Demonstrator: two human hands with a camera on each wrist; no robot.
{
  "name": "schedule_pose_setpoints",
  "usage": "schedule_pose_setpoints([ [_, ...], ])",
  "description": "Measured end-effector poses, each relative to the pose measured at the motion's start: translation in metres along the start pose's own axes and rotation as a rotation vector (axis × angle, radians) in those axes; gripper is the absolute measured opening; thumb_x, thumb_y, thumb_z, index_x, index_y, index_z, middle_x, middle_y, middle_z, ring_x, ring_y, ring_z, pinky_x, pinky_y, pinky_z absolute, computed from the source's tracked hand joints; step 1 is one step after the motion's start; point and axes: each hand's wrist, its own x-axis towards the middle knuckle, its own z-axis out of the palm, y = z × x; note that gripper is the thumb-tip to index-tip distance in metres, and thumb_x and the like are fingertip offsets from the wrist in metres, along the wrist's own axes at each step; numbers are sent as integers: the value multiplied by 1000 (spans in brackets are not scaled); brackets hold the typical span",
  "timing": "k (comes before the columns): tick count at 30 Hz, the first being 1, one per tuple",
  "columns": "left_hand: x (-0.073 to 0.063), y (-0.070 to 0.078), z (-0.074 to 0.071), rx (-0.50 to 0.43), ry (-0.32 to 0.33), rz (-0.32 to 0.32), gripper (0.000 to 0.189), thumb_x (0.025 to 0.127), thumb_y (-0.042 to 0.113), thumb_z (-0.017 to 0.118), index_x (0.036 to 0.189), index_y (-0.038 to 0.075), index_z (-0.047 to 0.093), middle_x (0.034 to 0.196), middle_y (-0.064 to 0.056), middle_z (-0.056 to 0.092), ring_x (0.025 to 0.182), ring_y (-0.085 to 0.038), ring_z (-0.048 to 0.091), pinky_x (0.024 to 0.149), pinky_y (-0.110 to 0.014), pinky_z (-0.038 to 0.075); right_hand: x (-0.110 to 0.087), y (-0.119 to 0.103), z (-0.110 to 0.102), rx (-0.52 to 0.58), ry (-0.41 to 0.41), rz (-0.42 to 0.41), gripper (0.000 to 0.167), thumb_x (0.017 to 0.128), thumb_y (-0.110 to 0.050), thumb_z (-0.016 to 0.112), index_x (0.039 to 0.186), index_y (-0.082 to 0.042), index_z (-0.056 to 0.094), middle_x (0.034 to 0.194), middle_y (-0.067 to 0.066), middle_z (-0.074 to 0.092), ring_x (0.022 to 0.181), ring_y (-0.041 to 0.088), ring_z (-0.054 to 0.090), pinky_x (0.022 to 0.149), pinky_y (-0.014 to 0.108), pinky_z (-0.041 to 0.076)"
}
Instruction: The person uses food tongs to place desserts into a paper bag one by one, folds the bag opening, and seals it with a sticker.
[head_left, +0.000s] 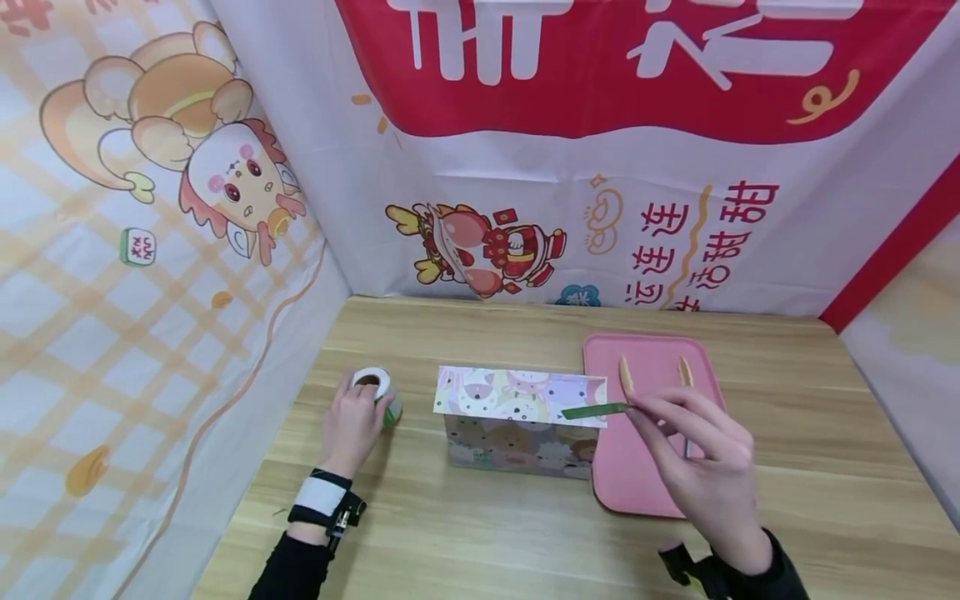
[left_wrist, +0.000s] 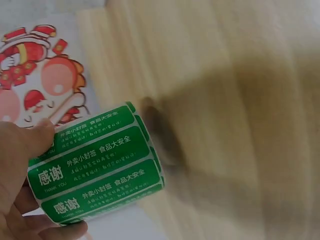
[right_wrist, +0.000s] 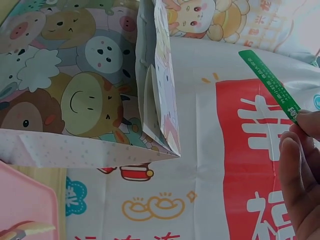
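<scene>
My left hand (head_left: pixel 351 429) grips a roll of green stickers (left_wrist: pixel 97 162) with white print, left of a patterned paper bag (head_left: pixel 517 446). In the head view the roll's white end faces up. Thumb and fingertips of my right hand (head_left: pixel 708 454) pinch one end of a single green sticker strip (right_wrist: pixel 267 82). Its free end overlaps the right part of the bag's pale top flap (head_left: pixel 517 394) in the head view. Cartoon animals cover the bag, and the right wrist view shows its flap edge and side folds up close.
A pink tray (head_left: pixel 630 492) lies right of the bag, partly under my right hand. Slim items with wood-coloured ends (head_left: pixel 626 375) are on it. Printed cloth (head_left: pixel 480 158) hangs behind the wooden table (head_left: pixel 480 533), with more at both sides.
</scene>
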Motion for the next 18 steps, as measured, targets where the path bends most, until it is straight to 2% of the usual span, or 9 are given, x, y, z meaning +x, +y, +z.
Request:
schedule_pose_setpoints([
  [4,-5,-7,7,-6,0,12,34,85,21,79,97,-9,69,96,-26,68,118,-47,53,70,-58,53,3,-5,1,-20,-16,17,30,94,-26,69,98,3,74,91,10,68,74,7,58,63,14,44],
  [10,-9,-18,19,-57,36,18,34,84,19,80,98,-9,67,97,-28,67,121,-47,50,88,-58,48,9,-9,2,-30,-8,10,39,96,-32,64,98,7,73,90,13,68,74,6,58,65,13,46],
  [12,-11,-19,22,-95,54,13,39,79,18,84,100,-10,65,100,-28,66,122,-48,48,94,-58,44,10,-10,2,-28,-7,11,35,96,-27,66,99,7,72,90,14,68,74,7,59,67,13,46],
  [15,-13,-17,23,-139,87,11,62,69,23,91,110,-11,59,110,-30,60,123,-50,45,100,-58,38,10,-10,2,-34,-16,34,22,91,-14,72,100,6,72,92,12,68,76,7,59,68,13,47],
  [17,-13,-11,20,-154,125,17,78,65,29,93,119,-11,54,117,-31,55,123,-51,43,103,-59,34,9,-10,2,-44,-24,53,19,86,-5,76,102,5,73,93,11,69,78,7,60,69,13,47],
  [18,-12,-5,16,-167,153,21,81,66,32,92,122,-11,52,121,-31,53,122,-51,42,103,-59,33,8,-10,2,-48,-27,60,20,84,-2,77,103,4,73,94,11,69,78,7,60,68,13,47],
])
